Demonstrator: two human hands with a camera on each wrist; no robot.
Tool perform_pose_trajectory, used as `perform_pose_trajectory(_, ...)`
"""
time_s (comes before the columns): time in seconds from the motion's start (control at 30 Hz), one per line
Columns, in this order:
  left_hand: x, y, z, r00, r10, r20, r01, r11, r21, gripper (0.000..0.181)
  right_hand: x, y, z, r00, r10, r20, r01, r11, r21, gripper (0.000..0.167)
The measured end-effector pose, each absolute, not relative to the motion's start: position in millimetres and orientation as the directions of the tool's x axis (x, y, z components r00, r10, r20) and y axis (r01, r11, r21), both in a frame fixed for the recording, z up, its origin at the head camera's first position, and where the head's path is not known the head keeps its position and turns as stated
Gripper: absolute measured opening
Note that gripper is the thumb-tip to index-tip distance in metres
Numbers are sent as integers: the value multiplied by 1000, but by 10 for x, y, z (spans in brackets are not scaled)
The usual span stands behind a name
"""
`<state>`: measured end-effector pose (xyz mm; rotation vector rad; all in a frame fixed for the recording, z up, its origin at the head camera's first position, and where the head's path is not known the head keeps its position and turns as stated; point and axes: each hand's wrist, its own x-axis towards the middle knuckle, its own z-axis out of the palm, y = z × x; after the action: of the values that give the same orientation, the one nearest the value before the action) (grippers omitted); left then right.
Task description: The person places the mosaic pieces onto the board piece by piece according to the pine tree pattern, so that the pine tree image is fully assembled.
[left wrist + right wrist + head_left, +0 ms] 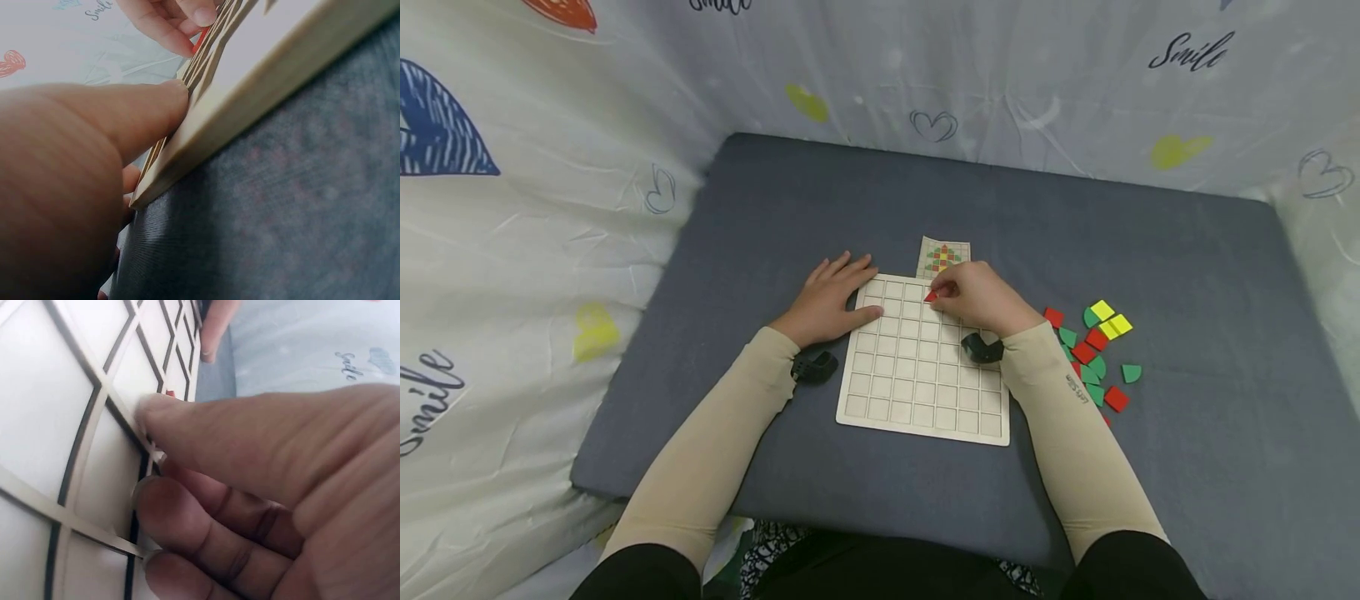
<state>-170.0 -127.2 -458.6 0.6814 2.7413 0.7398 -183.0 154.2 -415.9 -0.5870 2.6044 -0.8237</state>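
Observation:
A pale wooden grid board (917, 371) with rows of square recesses lies on the table. Near its far edge, my right hand (983, 296) pinches a small red triangular tile (931, 297) over the top row. Only a sliver of this red tile (170, 394) shows past the thumb in the right wrist view. My left hand (827, 304) rests at the board's far left corner, fingers spread straight and the thumb lying on the rim. In the left wrist view that thumb (150, 115) touches the board's edge. The other recesses in sight hold no tiles.
A small pattern card (943, 254) with a coloured design lies just beyond the board, partly covered by the right hand. Right of the board, several red, green and yellow tiles (1097, 340) lie loosely; the right sleeve (1060, 408) hides some. Printed curtains (1022, 75) surround the grey table (820, 200).

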Motion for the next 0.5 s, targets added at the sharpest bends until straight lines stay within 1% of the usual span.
perform_pose_trajectory(0.3, -1688, -1269, -4583, -867, 491, -85, 376, 757, 534, 77, -1789, 1621, -4148, -860, -483, -166, -309, 751, -584, 28)
perform_pose_trajectory(0.5, -1697, -1278, -4596, -868, 491, -78, 379, 755, 534, 76, -1755, 1753, -4102, -879, -446, -167, -290, 779, -556, 32)
